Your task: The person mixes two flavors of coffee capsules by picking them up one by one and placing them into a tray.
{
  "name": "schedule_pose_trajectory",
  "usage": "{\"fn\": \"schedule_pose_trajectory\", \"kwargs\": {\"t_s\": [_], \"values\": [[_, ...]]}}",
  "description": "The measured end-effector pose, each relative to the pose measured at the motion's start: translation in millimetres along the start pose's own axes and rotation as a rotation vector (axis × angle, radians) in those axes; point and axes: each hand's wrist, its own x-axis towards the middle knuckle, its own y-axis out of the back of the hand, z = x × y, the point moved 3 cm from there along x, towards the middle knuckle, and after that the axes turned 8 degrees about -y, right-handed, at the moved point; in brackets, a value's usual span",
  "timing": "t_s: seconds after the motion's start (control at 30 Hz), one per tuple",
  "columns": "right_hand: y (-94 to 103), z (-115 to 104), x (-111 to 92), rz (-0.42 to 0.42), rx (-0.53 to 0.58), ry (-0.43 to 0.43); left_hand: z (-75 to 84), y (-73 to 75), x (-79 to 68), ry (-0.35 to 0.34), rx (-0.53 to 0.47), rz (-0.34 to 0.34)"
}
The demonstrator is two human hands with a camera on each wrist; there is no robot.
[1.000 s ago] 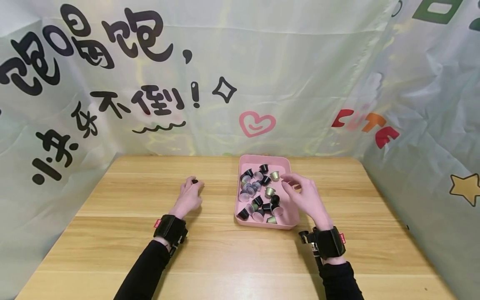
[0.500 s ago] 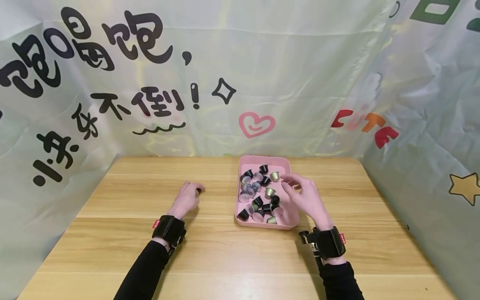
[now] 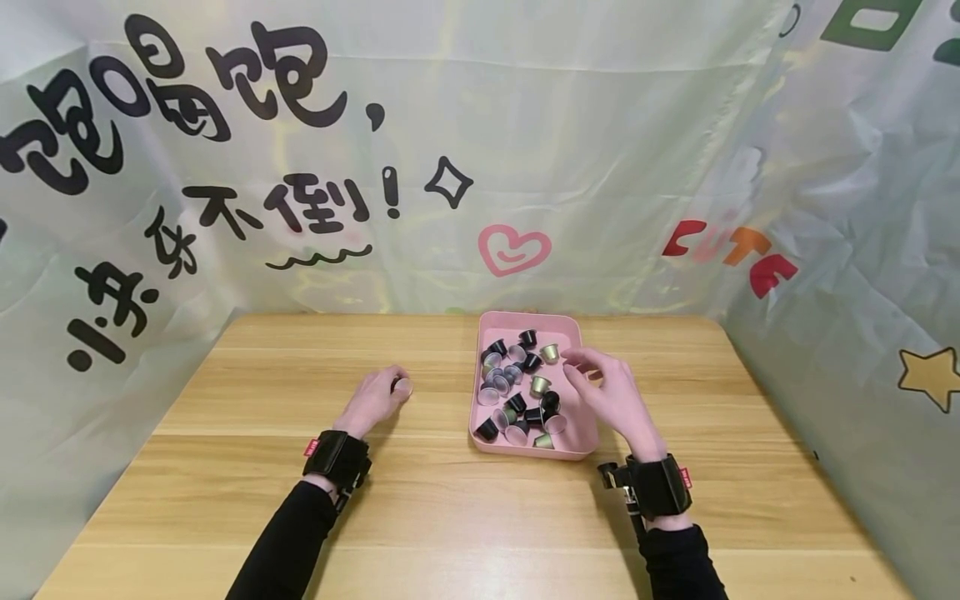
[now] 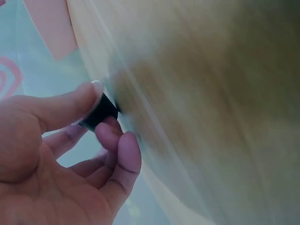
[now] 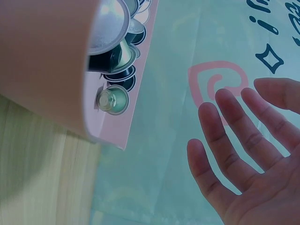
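On the left side of the table my left hand (image 3: pixel 372 398) pinches a black coffee capsule (image 4: pixel 101 114) between thumb and fingers. The thumb lies at the capsule's pale rim in the left wrist view, and the dark body points toward the wood. My right hand (image 3: pixel 617 392) hovers at the right side of a pink tray (image 3: pixel 579 433), its fingers loosely bent and holding nothing. Inside the tray lie several capsules, black ones and green-gold ones, some with lids turned up. A gold capsule (image 3: pixel 550 353) is nearest the right fingertips, with another gold capsule (image 3: pixel 540 385) below it.
The wooden table (image 3: pixel 450 517) carries the tray just right of its middle, toward the back edge. A printed cloth backdrop (image 3: pixel 615 167) stands behind and along both sides. Each wrist wears a black camera strap (image 3: pixel 660 486).
My left hand has turned over slightly and the capsule in its fingers has tilted, so the pale lid now faces the head camera. The right hand and tray have stayed in place.
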Motion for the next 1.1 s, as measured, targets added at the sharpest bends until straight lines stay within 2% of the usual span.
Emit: {"fn": "schedule_pose_trajectory", "kwargs": {"t_s": [0.2, 0.37, 0.63, 0.87, 1.1], "values": [[0.1, -0.1, -0.8, -0.006, 0.003, 0.001, -2.5, -1.3, -0.6, 0.066, -0.058, -0.053], [0.0, -0.4, -1.1, -0.005, 0.004, 0.001, -3.6, -1.3, -1.4, 0.07, -0.102, -0.076], [0.3, -0.8, -0.9, -0.003, 0.007, 0.007, 0.2, -1.8, -0.3, 0.074, -0.138, -0.07], [0.4, -0.6, -0.6, -0.004, 0.012, 0.01, 17.5, -2.3, 3.1, 0.039, -0.204, -0.033], [-0.1, 0.3, -0.3, -0.01, 0.009, 0.002, 45.4, -1.3, 6.3, -0.056, -0.216, 0.018]]}}
